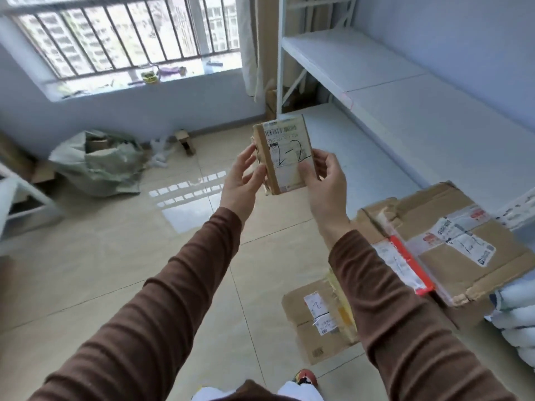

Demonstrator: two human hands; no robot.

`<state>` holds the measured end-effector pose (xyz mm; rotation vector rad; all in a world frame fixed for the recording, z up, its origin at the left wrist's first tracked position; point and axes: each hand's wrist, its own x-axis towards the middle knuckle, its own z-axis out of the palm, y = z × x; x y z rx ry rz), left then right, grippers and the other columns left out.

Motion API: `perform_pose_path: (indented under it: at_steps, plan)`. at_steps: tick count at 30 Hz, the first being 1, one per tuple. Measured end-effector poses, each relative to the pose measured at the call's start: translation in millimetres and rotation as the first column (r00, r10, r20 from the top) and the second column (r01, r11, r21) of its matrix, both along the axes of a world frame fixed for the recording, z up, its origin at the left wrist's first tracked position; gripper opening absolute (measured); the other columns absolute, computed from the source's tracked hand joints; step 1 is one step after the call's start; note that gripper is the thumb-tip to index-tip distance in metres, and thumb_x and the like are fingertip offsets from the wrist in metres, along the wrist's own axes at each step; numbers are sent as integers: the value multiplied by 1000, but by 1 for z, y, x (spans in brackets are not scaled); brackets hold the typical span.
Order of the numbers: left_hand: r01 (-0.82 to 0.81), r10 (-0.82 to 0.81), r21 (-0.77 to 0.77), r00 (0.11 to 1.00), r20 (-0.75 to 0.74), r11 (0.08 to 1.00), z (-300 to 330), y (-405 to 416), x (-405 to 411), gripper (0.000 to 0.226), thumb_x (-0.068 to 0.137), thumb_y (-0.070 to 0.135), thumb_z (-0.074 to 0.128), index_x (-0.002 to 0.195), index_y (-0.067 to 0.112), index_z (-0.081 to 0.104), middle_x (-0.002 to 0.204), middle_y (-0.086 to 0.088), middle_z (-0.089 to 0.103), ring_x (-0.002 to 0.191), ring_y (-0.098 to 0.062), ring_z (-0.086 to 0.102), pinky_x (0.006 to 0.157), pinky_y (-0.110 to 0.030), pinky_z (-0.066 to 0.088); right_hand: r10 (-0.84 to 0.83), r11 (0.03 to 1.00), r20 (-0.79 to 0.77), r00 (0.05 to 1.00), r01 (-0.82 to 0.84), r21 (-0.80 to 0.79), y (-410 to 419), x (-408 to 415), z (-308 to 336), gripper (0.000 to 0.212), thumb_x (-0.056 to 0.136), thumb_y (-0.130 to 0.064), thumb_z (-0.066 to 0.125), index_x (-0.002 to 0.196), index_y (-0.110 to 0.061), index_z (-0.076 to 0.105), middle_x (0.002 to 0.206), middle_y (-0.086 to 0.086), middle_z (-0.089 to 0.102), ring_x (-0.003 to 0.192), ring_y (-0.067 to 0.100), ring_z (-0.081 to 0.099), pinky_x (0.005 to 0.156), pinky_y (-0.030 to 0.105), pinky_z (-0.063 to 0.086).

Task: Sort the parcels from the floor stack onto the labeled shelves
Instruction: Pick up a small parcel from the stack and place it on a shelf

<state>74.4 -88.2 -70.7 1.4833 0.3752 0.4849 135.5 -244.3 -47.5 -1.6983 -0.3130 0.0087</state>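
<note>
I hold a small cardboard parcel [285,153] upright in front of me, its white label facing me with "2-2" handwritten in black. My left hand [242,180] grips its left edge and my right hand [324,180] grips its right edge, thumb on the label. At lower right a large taped box [451,256] lies on top of the floor stack, with a flatter box [315,322] on the tiles beside it. White shelves [362,65] stand along the right wall, bare where visible.
A grey-green sack [98,163] with cardboard scraps slumps under the barred window at the left. A small cardboard piece [185,141] lies by the wall. White padded bags [518,322] sit at the far right. A white frame [26,198] juts in from the left.
</note>
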Motion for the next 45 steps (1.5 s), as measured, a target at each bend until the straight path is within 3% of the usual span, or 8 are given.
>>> perform_pose_path:
  at_steps: [5, 16, 20, 24, 28, 32, 36, 45]
  plan:
    - [-134, 135, -10, 989, 68, 991, 11, 103, -78, 44, 104, 24, 58, 147, 19, 51, 144, -5, 59, 128, -21, 61, 107, -49, 51, 183, 982, 36, 982, -184, 36, 120, -60, 4, 45, 100, -36, 65, 140, -16, 56, 130, 0, 66, 120, 12, 64, 100, 39, 58]
    - [-466, 464, 17, 882, 80, 884, 30, 299, -263, 51, 103, 41, 53, 152, 25, 46, 144, -3, 59, 131, -18, 58, 111, -40, 48, 495, 863, 90, 864, -501, 68, 359, -203, 15, 49, 100, -36, 63, 144, -14, 57, 130, 3, 64, 117, 15, 64, 99, 43, 58]
    - [-615, 610, 59, 788, 81, 786, 34, 346, -306, 58, 96, 58, 54, 150, 37, 48, 143, 0, 57, 132, -14, 57, 112, -45, 46, 605, 788, 78, 793, -610, 84, 428, -237, 21, 52, 96, -39, 61, 144, -19, 58, 132, 0, 65, 122, 16, 62, 102, 45, 56]
    - [-749, 743, 80, 662, 96, 658, 41, 381, -350, 39, 107, 40, 46, 146, 40, 47, 129, 25, 57, 125, -1, 57, 109, -32, 48, 746, 650, 80, 661, -749, 129, 489, -274, 24, 46, 99, -28, 59, 144, -17, 58, 132, -1, 68, 122, 17, 64, 100, 46, 57]
    - [-851, 851, 183, 514, 106, 492, 48, 421, -417, 52, 104, 46, 45, 155, 33, 41, 136, 2, 51, 132, -8, 52, 113, -31, 44, 847, 505, 92, 524, -846, 173, 552, -334, 30, 46, 98, -26, 61, 143, -17, 59, 131, -3, 69, 122, 16, 65, 103, 47, 55]
    - [-918, 929, 235, 352, 118, 318, 54, 443, -502, 45, 106, 39, 46, 151, 33, 43, 130, 14, 51, 126, 6, 50, 105, -14, 40, 922, 368, 54, 383, -912, 183, 596, -417, 33, 43, 96, -31, 62, 139, -25, 62, 129, -7, 71, 122, 15, 65, 104, 45, 54]
    - [-946, 962, 269, 228, 153, 181, 56, 458, -591, 44, 107, 31, 47, 151, 26, 44, 130, 13, 50, 121, 17, 49, 105, -9, 39, 960, 256, 69, 270, -953, 164, 628, -506, 38, 37, 102, -15, 58, 138, -21, 62, 123, -14, 70, 113, 4, 64, 91, 24, 56]
    - [-915, 983, 403, 61, 171, -13, 64, 485, -779, 52, 105, 25, 48, 155, 12, 40, 135, 8, 49, 123, 14, 49, 106, -11, 38, 994, 83, 66, 91, -989, 126, 682, -694, 44, 35, 101, -12, 59, 136, -20, 61, 115, -20, 68, 106, -7, 62, 93, 30, 57]
